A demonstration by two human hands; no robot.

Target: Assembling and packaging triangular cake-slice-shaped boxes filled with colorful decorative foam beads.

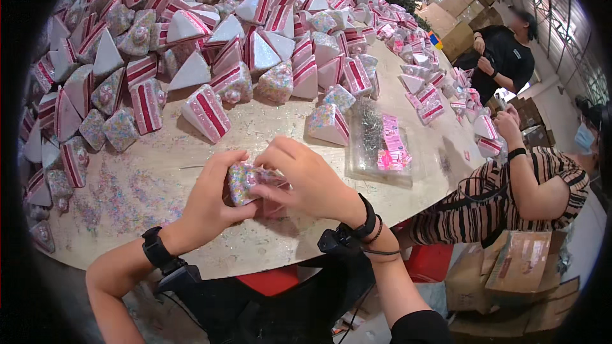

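Note:
Both my hands hold one toy cake slice just above the near part of the table. Its visible side is coated in multicoloured sprinkles. My left hand grips it from the left, with thumb and fingers closed around its edge. From the right, the thumb and bent fingers of my right hand press on it. Part of the slice is hidden behind my fingers. Beyond my hands lies a pink-and-red layered slice, and farther right a sprinkled slice. A thin rod pokes out beside my left fingers.
Layered slices pile across the far and left table. A clear tray at right holds thin metal pieces and pink tags. Loose sprinkles cover the left tabletop. Two people work at right, near cardboard boxes.

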